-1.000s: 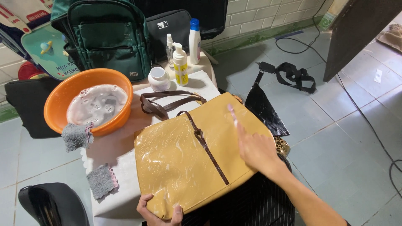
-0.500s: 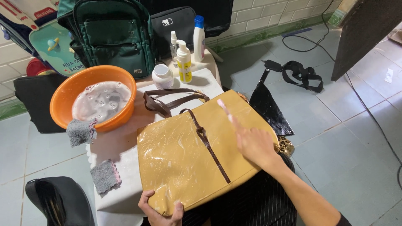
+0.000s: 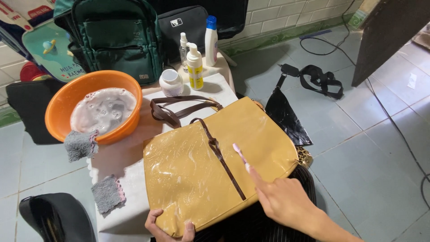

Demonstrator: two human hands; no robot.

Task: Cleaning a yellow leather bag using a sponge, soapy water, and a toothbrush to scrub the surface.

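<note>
A glossy tan handbag [image 3: 197, 166] with brown straps lies flat on a small white-covered table [image 3: 130, 179], its surface wet. My left hand [image 3: 168, 227] grips the bag's near bottom edge, thumb on top. My right hand [image 3: 282, 199] comes in from the lower right and holds a thin pink toothbrush [image 3: 239, 154], whose head rests on the bag just right of the brown centre strap [image 3: 221, 157].
An orange basin of foamy water [image 3: 94, 105] sits at the table's left with a grey cloth [image 3: 80, 144] on its rim; another grey cloth [image 3: 107, 192] lies nearer. Bottles [image 3: 195, 67] and a white jar [image 3: 170, 82] stand behind. A green backpack [image 3: 118, 40], black bags and cables surround the table.
My right hand has slid down toward me over the bag, from its upper right part to the middle, and the pink toothbrush now shows past my fingers. The left hand keeps its grip.
</note>
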